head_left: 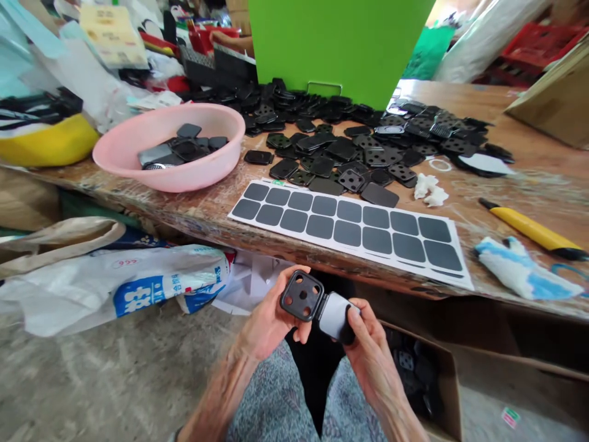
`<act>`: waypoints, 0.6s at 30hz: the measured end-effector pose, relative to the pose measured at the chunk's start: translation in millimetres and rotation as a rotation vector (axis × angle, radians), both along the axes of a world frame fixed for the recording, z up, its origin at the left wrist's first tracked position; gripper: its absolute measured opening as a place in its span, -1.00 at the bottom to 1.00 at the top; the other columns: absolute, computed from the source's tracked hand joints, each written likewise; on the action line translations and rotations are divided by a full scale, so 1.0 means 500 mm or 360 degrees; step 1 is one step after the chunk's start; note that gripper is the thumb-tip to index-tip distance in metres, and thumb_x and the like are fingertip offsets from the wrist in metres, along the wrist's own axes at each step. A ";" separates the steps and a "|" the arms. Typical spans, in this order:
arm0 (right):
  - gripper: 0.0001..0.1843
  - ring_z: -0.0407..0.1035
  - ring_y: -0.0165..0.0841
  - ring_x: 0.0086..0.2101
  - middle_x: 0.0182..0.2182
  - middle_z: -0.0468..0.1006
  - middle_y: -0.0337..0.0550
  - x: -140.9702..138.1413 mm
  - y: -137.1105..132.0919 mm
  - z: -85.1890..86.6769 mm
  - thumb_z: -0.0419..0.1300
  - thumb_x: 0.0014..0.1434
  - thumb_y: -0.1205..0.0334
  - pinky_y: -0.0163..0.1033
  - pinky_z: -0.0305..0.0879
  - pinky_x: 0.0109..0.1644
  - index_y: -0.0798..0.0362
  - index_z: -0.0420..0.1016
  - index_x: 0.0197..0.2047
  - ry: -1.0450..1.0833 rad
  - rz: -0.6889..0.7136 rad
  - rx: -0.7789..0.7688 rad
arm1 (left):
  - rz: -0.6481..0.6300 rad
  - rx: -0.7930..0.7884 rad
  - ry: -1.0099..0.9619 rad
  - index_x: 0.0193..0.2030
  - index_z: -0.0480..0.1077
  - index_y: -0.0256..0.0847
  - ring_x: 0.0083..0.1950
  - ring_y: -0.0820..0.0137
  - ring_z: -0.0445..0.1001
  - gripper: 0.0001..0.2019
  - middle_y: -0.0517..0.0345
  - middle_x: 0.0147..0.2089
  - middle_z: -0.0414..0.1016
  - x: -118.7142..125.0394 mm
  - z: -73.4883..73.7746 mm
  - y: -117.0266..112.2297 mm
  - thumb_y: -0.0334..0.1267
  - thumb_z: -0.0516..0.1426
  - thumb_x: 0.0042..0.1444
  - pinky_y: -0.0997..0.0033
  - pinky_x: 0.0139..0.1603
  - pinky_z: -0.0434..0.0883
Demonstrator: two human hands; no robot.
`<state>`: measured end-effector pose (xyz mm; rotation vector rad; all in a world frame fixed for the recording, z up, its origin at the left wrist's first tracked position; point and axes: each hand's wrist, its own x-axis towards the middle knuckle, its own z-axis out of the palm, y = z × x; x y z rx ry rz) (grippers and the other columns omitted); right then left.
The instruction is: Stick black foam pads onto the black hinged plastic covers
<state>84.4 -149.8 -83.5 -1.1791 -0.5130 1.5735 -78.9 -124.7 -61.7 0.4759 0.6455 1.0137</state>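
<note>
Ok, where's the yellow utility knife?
Head view: the yellow utility knife lies at the right of the table, beyond the blue-and-white rag, right of the pad sheet.

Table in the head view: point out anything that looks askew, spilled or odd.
Black parts lie in a loose, overlapping scatter across the table, only a few in the pink basin. The sheet of grey pads lies right at the table's front edge. The black pieces in the left hand and right hand look whole.

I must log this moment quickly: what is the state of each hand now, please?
Left hand: closed, holding the holed plate.
Right hand: closed, holding the grey pad.
</note>
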 end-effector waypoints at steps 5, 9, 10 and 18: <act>-0.68 0.25 -0.44 -0.49 -0.49 0.35 -0.32 -0.024 -0.009 0.009 0.14 0.21 -0.11 -0.37 0.24 -0.42 -0.02 0.35 -0.30 -0.0228 0.0139 0.0192 | 0.0522 -0.0244 0.0297 0.17 0.36 -0.04 -0.26 0.43 0.50 -0.43 0.15 -0.08 0.55 0.035 0.030 0.006 0.03 0.26 0.01 0.51 -0.29 0.44; -0.76 0.37 -0.39 -0.36 -0.37 0.49 -0.23 0.052 0.057 0.072 0.08 0.27 0.03 -0.32 0.30 -0.28 0.00 0.44 -0.19 -0.1133 0.0366 0.0585 | 0.0570 -0.0597 0.0351 -0.01 0.48 -0.10 0.03 0.17 0.50 -0.60 0.13 -0.10 0.61 0.014 0.048 0.038 0.02 0.18 0.05 0.27 -0.03 0.48; -0.78 0.39 -0.37 -0.32 -0.31 0.52 -0.21 0.093 0.087 0.096 0.06 0.28 0.07 -0.30 0.32 -0.23 0.00 0.43 -0.14 -0.1402 0.0295 0.0637 | 0.0542 -0.0620 0.0381 -0.06 0.49 -0.04 0.05 0.16 0.49 -0.66 0.19 -0.11 0.62 0.006 0.050 0.049 0.03 0.14 0.09 0.26 -0.02 0.48; -0.70 0.33 -0.02 -0.09 -0.10 0.50 0.24 0.460 0.370 0.177 0.01 0.16 0.36 0.05 0.16 -0.05 0.22 0.44 -0.08 -0.3024 -0.0154 0.0162 | 0.0315 -0.0366 0.0718 -0.02 0.49 -0.18 -0.10 0.10 0.55 -0.37 0.06 -0.16 0.62 0.009 0.110 0.102 0.05 0.36 -0.27 0.29 -0.09 0.48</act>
